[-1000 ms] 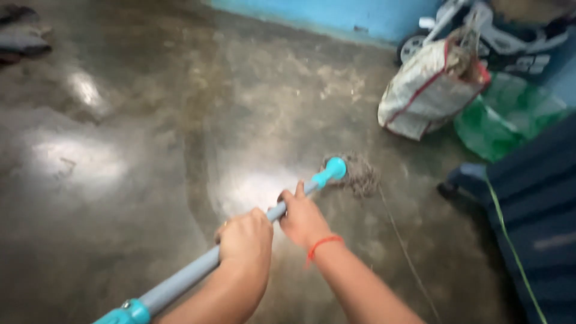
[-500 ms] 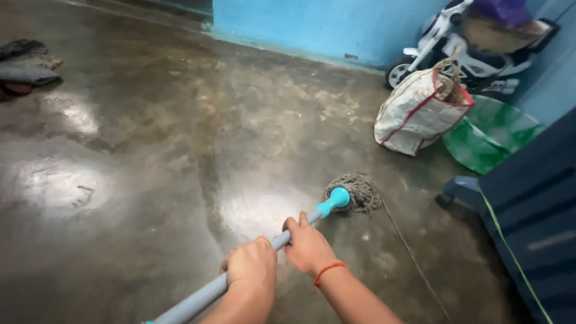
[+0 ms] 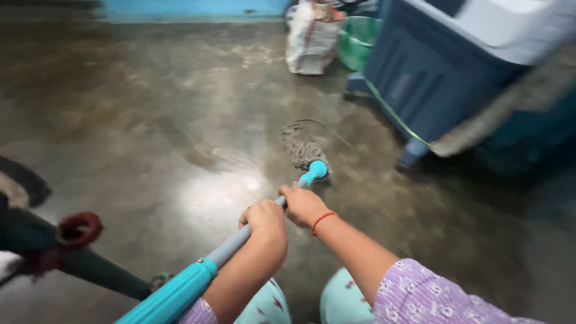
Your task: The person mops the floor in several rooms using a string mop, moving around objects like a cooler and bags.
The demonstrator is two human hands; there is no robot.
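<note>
Both my hands grip a mop handle (image 3: 231, 245), grey in the middle with turquoise ends. My left hand (image 3: 264, 220) holds the grey shaft lower down. My right hand (image 3: 302, 205), with a red thread on its wrist, holds it nearer the turquoise socket (image 3: 314, 172). The grey string mop head (image 3: 300, 144) lies spread on the wet, shiny concrete floor (image 3: 180, 132) just beyond the socket. My purple sleeve and light patterned trouser knees show at the bottom.
A dark blue appliance with a white top (image 3: 444, 66) stands at the right. A white sack (image 3: 312, 39) and a green basin (image 3: 356, 41) sit by the blue wall. A dark pole with a red ring (image 3: 72, 240) lies at the left.
The view has swung back and right, so the sack and basin now sit far off. The mop head has been pulled closer and trails away from me. My grip is unchanged.
</note>
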